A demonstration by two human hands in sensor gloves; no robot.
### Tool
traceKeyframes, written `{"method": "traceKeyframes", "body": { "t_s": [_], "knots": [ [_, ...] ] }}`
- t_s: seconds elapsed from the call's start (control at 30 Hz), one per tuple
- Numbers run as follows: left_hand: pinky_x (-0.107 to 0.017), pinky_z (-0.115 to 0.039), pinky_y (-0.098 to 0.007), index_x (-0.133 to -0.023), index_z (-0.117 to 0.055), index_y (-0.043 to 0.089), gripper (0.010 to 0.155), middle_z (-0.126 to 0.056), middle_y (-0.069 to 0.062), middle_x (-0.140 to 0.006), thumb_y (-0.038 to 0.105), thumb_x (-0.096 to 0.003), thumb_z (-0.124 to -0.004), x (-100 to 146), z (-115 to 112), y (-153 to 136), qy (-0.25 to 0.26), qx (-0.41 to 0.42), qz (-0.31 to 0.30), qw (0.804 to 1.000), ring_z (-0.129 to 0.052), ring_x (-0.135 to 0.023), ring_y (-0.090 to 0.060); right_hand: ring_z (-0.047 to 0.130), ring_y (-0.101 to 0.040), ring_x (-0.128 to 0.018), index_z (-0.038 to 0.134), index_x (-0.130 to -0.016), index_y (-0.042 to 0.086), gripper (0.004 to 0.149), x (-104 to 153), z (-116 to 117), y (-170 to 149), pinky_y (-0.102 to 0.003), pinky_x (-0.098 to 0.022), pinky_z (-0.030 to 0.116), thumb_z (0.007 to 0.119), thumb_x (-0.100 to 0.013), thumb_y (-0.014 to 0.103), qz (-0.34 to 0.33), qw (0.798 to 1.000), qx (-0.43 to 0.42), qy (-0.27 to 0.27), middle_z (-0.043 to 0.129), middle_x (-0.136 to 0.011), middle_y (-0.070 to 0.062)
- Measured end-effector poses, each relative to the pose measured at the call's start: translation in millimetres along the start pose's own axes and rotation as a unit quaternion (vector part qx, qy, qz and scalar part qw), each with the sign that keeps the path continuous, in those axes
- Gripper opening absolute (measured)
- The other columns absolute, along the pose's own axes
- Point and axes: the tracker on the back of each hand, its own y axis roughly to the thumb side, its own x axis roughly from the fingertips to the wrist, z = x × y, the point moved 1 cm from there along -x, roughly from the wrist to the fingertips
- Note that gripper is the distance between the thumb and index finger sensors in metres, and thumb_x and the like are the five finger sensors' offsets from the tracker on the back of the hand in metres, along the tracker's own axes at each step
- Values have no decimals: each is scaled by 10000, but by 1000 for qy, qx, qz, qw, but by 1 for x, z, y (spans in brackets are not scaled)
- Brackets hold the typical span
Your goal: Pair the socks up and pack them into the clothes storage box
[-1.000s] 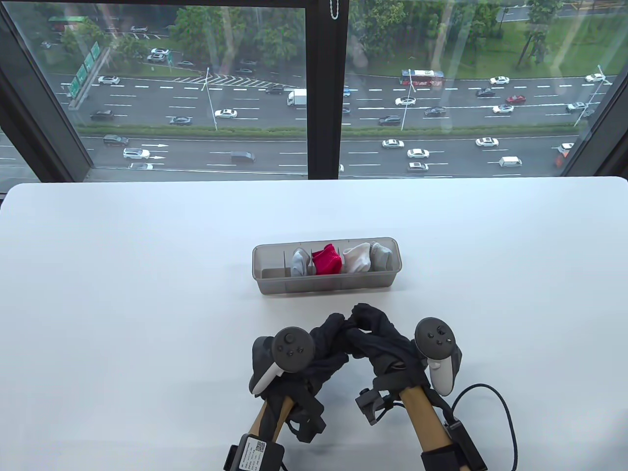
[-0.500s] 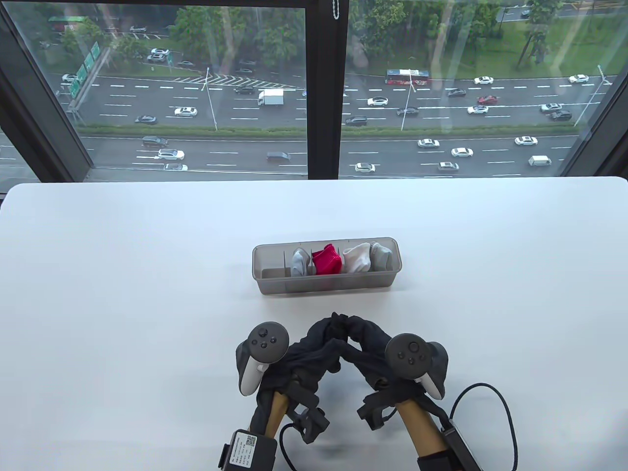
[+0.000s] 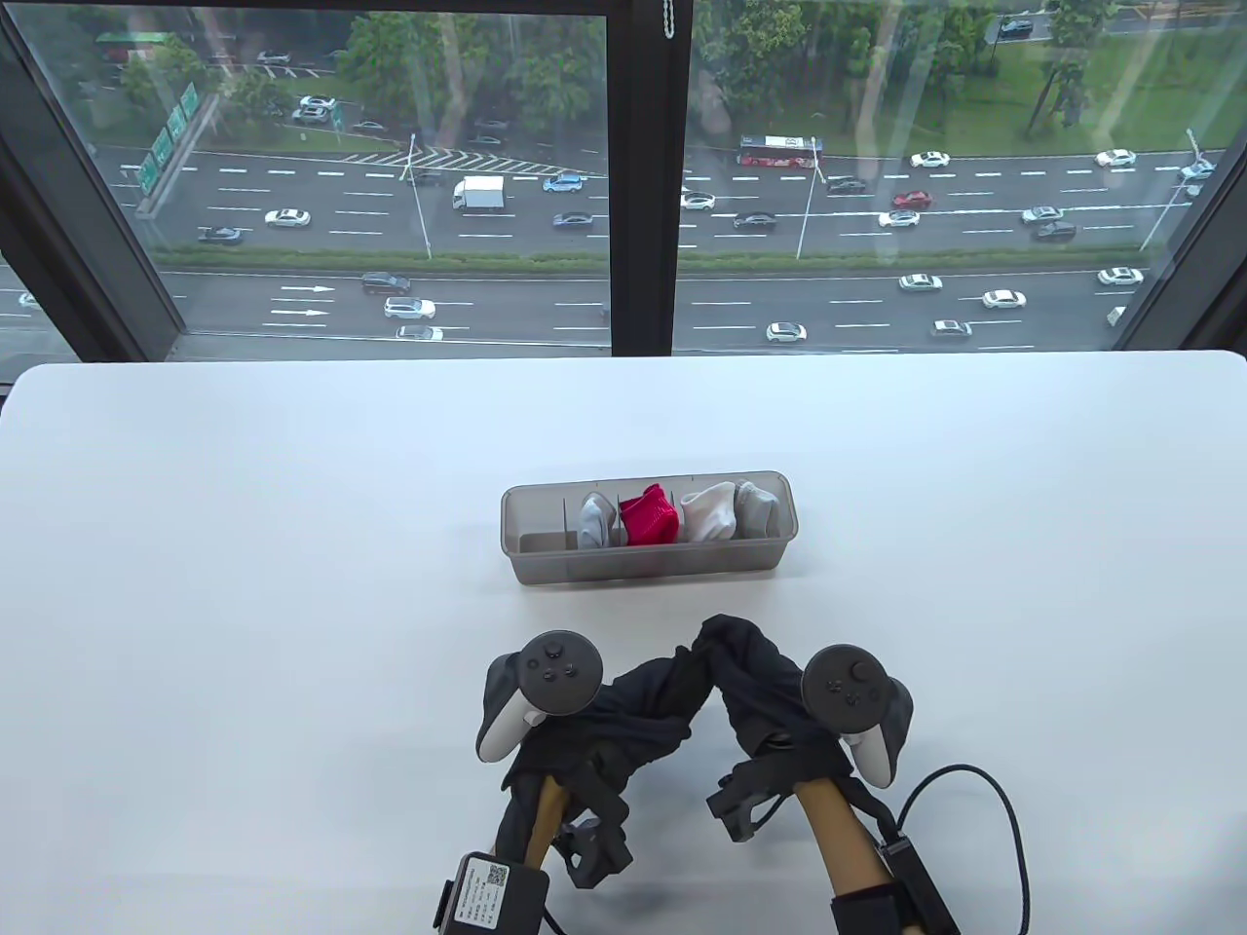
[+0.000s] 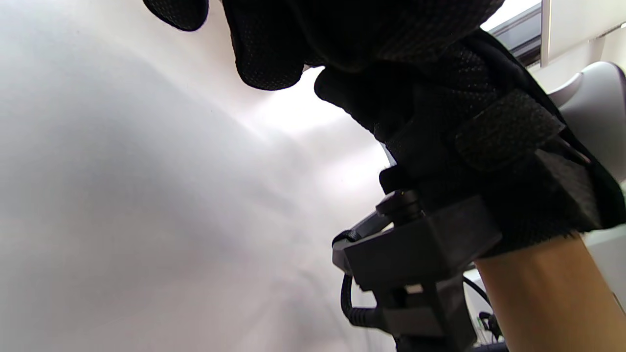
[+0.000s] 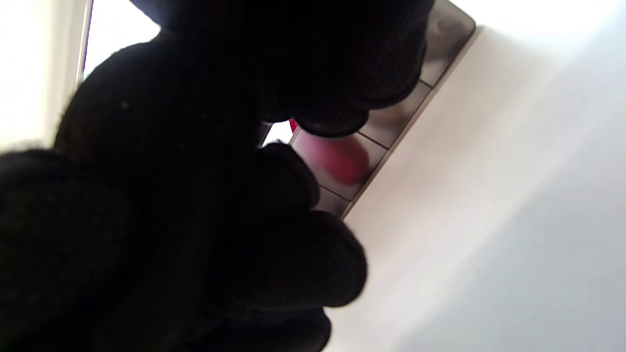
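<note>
Both gloved hands hold a bundle of black socks [image 3: 719,641] just above the table, in front of the storage box [image 3: 648,565]. My left hand [image 3: 638,706] grips the bundle's left side and my right hand [image 3: 755,691] grips its right side. Black gloves and black fabric blend together, so the exact finger hold is hard to make out. The grey translucent box has dividers and holds a grey pair [image 3: 594,521], a red pair [image 3: 650,516], a white pair [image 3: 708,511] and another grey pair [image 3: 757,506]. Its leftmost compartment shows no sock. The right wrist view shows the box [image 5: 396,115] and the red pair [image 5: 342,161] beyond curled fingers [image 5: 318,264].
The white table [image 3: 244,545] stretches wide on both sides of the box and ends at a window along its far edge. A black cable [image 3: 1008,828] loops from the right wrist near the front edge. The left wrist view shows my right wrist's camera mount [image 4: 420,244].
Both hands shifted left and then partly back to the right, turning as they worked the black bundle. Its peak now sits a little further right. The box and its socks have not moved.
</note>
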Motion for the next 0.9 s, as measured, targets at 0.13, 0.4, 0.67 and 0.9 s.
{"method": "traceKeyframes", "body": {
  "t_s": [0.13, 0.4, 0.67, 0.9],
  "knots": [
    [-810, -508, -629, -1107, -513, 167, 657, -660, -113, -1130, 499, -554, -636, 3, 6, -3, -14, 59, -3, 998, -729, -1049, -360, 937, -239, -751, 660, -963, 196, 407, -5, 2, -6, -405, -626, 816, 703, -576, 316, 16, 992, -118, 33, 867, -864, -91],
    [-824, -460, -619, -1132, -457, 310, 622, -640, -108, -1142, 466, -547, -598, 19, 17, 6, 266, -140, 18, 954, -705, -1051, -359, 971, -249, -693, 679, -952, 138, 412, -6, 5, -12, -425, -591, 836, 724, -591, 331, 49, 983, -168, 49, 905, -800, -116],
    [-824, -498, -597, -1057, -478, 241, 671, -707, -62, -1031, 500, -482, -709, 16, 6, 18, 223, -250, 24, 942, -805, -918, -299, 806, -293, -865, 607, -988, 186, 437, 2, 21, 12, -477, -747, 662, 703, -596, 352, -16, 986, -127, 110, 820, -877, -63],
    [-766, -665, -532, -1055, -494, 179, 666, -957, 3, -755, 493, -509, -711, 18, 14, 11, 245, -69, -15, 967, -1041, -665, -224, 811, -286, -852, 561, -1046, 225, 503, 1, 2, 13, -496, -734, 672, 743, -583, 296, -35, 996, -79, 12, 808, -891, -68]
  ]
}}
